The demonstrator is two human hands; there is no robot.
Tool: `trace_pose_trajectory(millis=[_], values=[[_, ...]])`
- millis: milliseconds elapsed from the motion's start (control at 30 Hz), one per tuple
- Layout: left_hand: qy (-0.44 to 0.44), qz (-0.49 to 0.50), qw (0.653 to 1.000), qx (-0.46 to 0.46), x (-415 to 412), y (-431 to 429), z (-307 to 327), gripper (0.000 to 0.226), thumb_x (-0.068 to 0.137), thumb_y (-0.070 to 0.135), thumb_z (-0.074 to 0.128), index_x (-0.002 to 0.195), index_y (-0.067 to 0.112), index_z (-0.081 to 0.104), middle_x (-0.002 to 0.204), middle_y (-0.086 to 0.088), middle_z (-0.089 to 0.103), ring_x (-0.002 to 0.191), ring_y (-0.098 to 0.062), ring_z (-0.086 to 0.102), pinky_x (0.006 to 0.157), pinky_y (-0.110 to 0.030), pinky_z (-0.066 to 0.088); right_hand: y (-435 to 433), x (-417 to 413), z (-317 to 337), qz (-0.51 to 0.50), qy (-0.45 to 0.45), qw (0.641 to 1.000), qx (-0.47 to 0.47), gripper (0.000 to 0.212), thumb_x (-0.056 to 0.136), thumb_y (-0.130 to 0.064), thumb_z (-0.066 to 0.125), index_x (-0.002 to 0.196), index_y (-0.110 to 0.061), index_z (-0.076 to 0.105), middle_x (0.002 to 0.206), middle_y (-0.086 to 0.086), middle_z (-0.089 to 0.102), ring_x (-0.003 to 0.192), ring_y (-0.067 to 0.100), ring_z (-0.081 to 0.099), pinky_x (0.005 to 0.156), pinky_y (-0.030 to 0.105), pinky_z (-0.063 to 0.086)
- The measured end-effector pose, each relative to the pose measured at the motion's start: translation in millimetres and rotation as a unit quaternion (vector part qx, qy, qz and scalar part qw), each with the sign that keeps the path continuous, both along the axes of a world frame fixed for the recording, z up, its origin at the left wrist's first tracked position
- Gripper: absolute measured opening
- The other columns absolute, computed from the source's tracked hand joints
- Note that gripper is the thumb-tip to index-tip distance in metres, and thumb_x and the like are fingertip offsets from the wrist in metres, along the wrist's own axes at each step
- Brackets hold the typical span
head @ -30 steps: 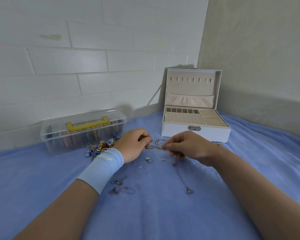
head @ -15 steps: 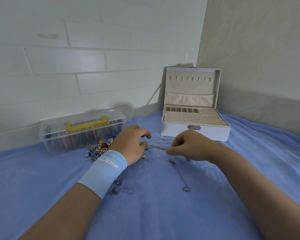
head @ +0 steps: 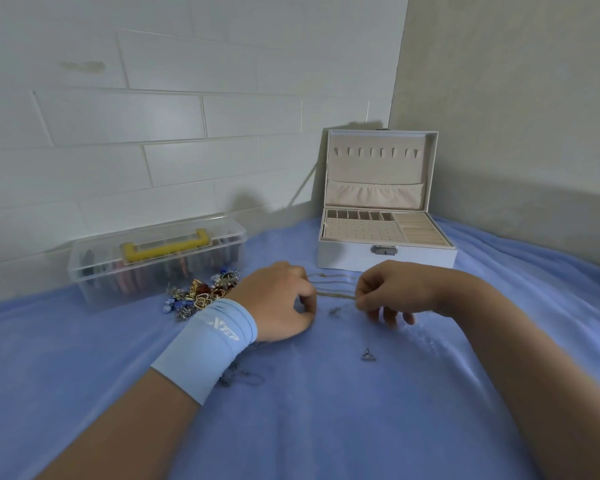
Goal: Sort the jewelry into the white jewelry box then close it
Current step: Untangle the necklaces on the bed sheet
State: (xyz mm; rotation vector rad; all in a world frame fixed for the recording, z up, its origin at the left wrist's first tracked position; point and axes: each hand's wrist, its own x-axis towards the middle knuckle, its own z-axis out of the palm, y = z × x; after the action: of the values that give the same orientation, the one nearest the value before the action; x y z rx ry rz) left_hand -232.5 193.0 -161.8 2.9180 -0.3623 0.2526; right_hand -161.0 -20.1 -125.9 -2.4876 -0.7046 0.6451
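The white jewelry box (head: 385, 254) stands open at the back right, its lid upright and its beige trays bare. A thin gold chain (head: 333, 294) stretches between my two hands on the blue cloth. My right hand (head: 392, 292) pinches its right end. My left hand (head: 278, 303), with a light blue wristband, curls over its left end; the fingertips are hidden. A pile of mixed jewelry (head: 201, 294) lies left of my left hand. A small silver pendant (head: 367, 355) and a dark chain (head: 243, 377) lie nearer to me.
A clear plastic case (head: 153, 261) with a yellow handle sits at the back left against the tiled wall. A blue cloth (head: 326, 427) covers the whole surface. Walls close in at the back and right.
Both hands have dropped lower onto the cloth and drawn a little apart, stretching the gold chain between them. The silver pieces near the hands have shifted.
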Motion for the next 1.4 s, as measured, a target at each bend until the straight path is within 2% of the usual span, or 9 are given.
trace_pose_trajectory(millis=[133, 333, 500, 600, 667, 767, 967, 1233, 1400], values=[[0.061, -0.002, 0.998, 0.002, -4, 7, 4, 0.007, 0.083, 0.029, 0.059, 0.078, 0.027, 0.065, 0.095, 0.014, 0.055, 0.099, -0.007, 0.045, 0.093, -0.035, 0.043, 3, 1, -1, -0.026, 0.124, 0.98, 0.154, 0.02, 0.099, -0.008, 0.046, 0.081, -0.012, 0.054, 0.08, 0.013, 0.069, 0.069, 0.026, 0.059, 0.062, 0.032, 0.048], [0.12, 0.009, 0.993, 0.008, -7, 6, 10, 0.022, 0.08, 0.024, 0.06, 0.06, 0.028, 0.052, 0.087, 0.012, 0.052, 0.093, -0.009, 0.047, 0.087, -0.033, 0.045, 3, 5, 0, -0.059, 0.266, 0.89, 0.365, 0.027, 0.092, -0.011, 0.033, 0.066, -0.012, 0.042, 0.064, 0.017, 0.051, 0.059, 0.033, 0.052, 0.073, 0.045, 0.052], [0.107, 0.015, 0.994, 0.018, -9, 10, 12, 0.013, 0.083, 0.031, 0.062, 0.07, 0.032, 0.059, 0.092, 0.012, 0.053, 0.097, -0.009, 0.049, 0.087, -0.028, 0.042, -3, 5, 4, -0.019, 0.205, 0.924, 0.322, 0.026, 0.096, -0.021, 0.042, 0.07, -0.018, 0.048, 0.062, 0.002, 0.024, 0.05, 0.018, 0.017, 0.048, 0.028, 0.023], [0.023, 0.003, 0.981, -0.191, -8, 3, 12, 0.009, 0.09, 0.026, 0.064, 0.096, 0.033, 0.064, 0.101, 0.014, 0.064, 0.099, -0.006, 0.058, 0.085, -0.021, 0.041, -5, 3, 6, 0.017, 0.175, 0.937, 0.303, 0.022, 0.092, -0.027, 0.052, 0.072, -0.018, 0.056, 0.06, 0.0, 0.022, 0.051, 0.015, 0.012, 0.05, 0.03, 0.009], [0.047, -0.034, 0.93, -0.362, -7, -10, 11, 0.019, 0.094, 0.023, 0.063, 0.111, 0.027, 0.065, 0.106, 0.014, 0.071, 0.103, -0.002, 0.062, 0.091, -0.021, 0.045, -5, 1, 7, 0.033, 0.172, 0.934, 0.311, 0.02, 0.09, -0.031, 0.055, 0.076, -0.017, 0.061, 0.058, -0.001, 0.024, 0.05, 0.014, 0.012, 0.048, 0.029, 0.009], [0.113, -0.065, 0.88, -0.457, -6, -25, 5, 0.02, 0.095, 0.019, 0.063, 0.114, 0.019, 0.068, 0.083, 0.005, 0.071, 0.085, -0.014, 0.066, 0.092, -0.032, 0.051, -4, 1, 7, 0.029, 0.152, 0.93, 0.334, 0.025, 0.1, -0.027, 0.055, 0.079, -0.015, 0.061, 0.059, -0.001, 0.025, 0.05, 0.014, 0.012, 0.046, 0.026, 0.01], [0.129, -0.055, 0.869, -0.474, -8, -18, 11, 0.024, 0.102, 0.011, 0.05, 0.09, 0.012, 0.07, 0.061, 0.005, 0.06, 0.058, -0.011, 0.053, 0.062, -0.018, 0.047, -9, 11, 10, -0.057, 0.08, 0.927, 0.361, 0.029, 0.104, -0.025, 0.048, 0.079, -0.015, 0.058, 0.059, -0.002, 0.024, 0.048, 0.013, 0.017, 0.045, 0.024, 0.012], [0.185, 0.008, 0.892, -0.413, -5, 23, 19, 0.02, 0.1, 0.009, 0.054, 0.108, 0.009, 0.073, 0.072, 0.009, 0.069, 0.061, -0.007, 0.054, 0.059, -0.018, 0.045, -14, 16, 3, -0.112, -0.002, 0.963, 0.246, 0.029, 0.101, -0.026, 0.057, 0.079, -0.01, 0.068, 0.049, -0.006, 0.036, 0.045, 0.013, 0.025, 0.047, 0.024, 0.019], [0.165, 0.064, 0.928, -0.328, -3, 30, 18, 0.018, 0.095, 0.009, 0.062, 0.099, 0.021, 0.075, 0.081, 0.01, 0.076, 0.062, -0.003, 0.059, 0.055, -0.014, 0.044, -17, 14, 3, -0.068, -0.017, 0.986, 0.152, 0.023, 0.093, -0.028, 0.068, 0.078, -0.014, 0.076, 0.054, -0.004, 0.046, 0.046, 0.013, 0.028, 0.044, 0.023, 0.023]])
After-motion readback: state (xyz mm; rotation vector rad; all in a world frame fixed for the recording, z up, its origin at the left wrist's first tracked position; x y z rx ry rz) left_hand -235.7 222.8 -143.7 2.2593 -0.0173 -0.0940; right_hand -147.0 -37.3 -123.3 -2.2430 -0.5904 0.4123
